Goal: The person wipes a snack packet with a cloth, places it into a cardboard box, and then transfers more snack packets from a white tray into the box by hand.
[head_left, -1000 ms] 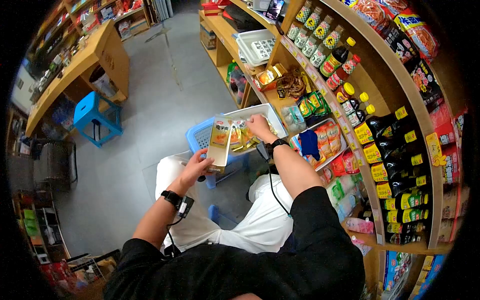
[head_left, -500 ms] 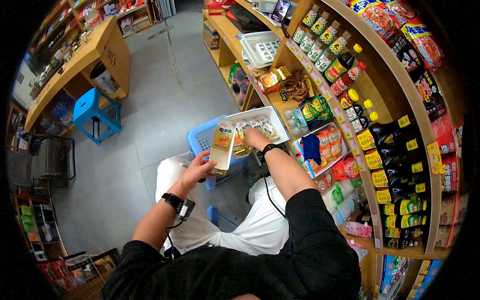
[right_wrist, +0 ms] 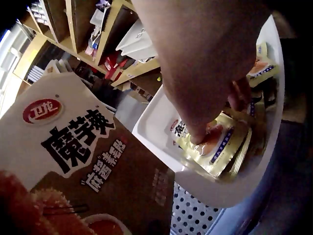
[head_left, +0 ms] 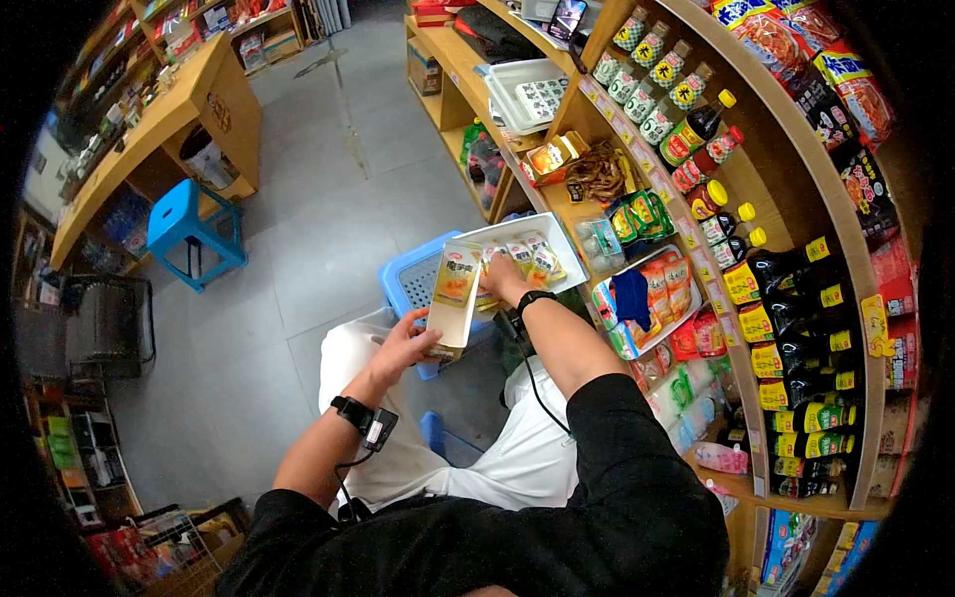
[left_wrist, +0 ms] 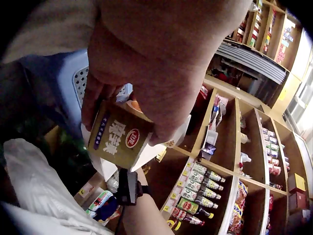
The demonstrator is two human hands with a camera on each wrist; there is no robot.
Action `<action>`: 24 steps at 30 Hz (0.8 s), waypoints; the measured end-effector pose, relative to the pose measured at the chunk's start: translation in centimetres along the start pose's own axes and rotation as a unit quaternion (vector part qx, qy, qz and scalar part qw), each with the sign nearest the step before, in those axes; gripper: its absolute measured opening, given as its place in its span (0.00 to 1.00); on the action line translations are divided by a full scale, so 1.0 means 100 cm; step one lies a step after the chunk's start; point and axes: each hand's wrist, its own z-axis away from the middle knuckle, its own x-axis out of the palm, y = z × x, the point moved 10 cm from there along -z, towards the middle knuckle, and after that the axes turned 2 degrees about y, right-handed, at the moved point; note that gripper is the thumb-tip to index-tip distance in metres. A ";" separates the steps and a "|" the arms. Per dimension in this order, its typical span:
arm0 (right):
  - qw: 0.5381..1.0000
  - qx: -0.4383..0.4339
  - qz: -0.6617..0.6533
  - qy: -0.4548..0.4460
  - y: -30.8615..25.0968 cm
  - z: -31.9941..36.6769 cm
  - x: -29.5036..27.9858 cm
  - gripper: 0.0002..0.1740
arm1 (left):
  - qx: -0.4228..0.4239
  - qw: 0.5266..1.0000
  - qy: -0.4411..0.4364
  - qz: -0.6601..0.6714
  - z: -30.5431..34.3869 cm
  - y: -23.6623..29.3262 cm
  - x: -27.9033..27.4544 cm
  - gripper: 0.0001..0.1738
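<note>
My left hand (head_left: 410, 340) grips the lower end of a tall printed snack box (head_left: 454, 298), fingers on one side and thumb on the other. The box tilts beside a white tray (head_left: 564, 239), and its brown end (left_wrist: 120, 136) faces the left wrist view. My right hand (head_left: 504, 279) reaches down into the tray. Its thumb and fingers pinch a shiny gold snack packet (right_wrist: 217, 147) lying close to the tray's near wall. Several more small packets (head_left: 538, 261) lie flat in the tray, partly covered by the hand.
A blue perforated stool (head_left: 418, 283) supports the tray. To the right, shelves carry sauce bottles (head_left: 786, 328), a tray of orange packets (head_left: 655, 289) and green packets (head_left: 642, 216). Another blue stool (head_left: 195, 234) stands on the floor at left.
My right hand has shifted from the tray's middle towards me and down beside the box, uncovering packets behind it. The left hand keeps holding the box, with little movement.
</note>
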 end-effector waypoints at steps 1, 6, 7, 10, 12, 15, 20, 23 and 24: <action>1.000 0.000 -0.001 0.000 0.000 0.000 -0.001 0.45 | -0.009 1.000 0.002 -0.011 0.001 0.000 0.000 0.46; 0.999 -0.013 -0.016 -0.036 0.001 0.001 0.004 0.50 | 0.000 1.000 -0.003 0.002 0.002 0.001 0.001 0.46; 0.999 -0.013 -0.018 -0.036 0.004 -0.002 0.009 0.50 | 0.003 1.000 -0.006 0.010 0.002 0.002 0.002 0.46; 0.999 -0.018 -0.032 -0.016 0.004 -0.007 0.005 0.50 | -0.004 1.000 0.003 0.000 0.009 0.010 0.006 0.45; 0.999 -0.040 -0.020 -0.025 0.005 -0.009 0.005 0.48 | -0.003 1.000 0.007 -0.005 0.008 0.009 0.005 0.45; 0.997 -0.075 -0.026 -0.002 0.005 -0.014 0.006 0.37 | 0.001 1.000 0.009 -0.005 0.009 0.009 0.006 0.45; 0.984 -0.130 -0.076 -0.095 -0.001 -0.004 0.000 0.40 | 0.004 1.000 0.013 -0.006 0.008 0.007 0.004 0.43; 0.977 -0.130 -0.129 -0.108 -0.004 0.008 -0.011 0.28 | 0.008 1.000 0.009 -0.004 0.010 0.012 0.007 0.41; 0.968 -0.124 -0.159 -0.147 -0.002 0.008 -0.005 0.22 | 0.007 1.000 0.009 -0.007 0.010 0.013 0.008 0.40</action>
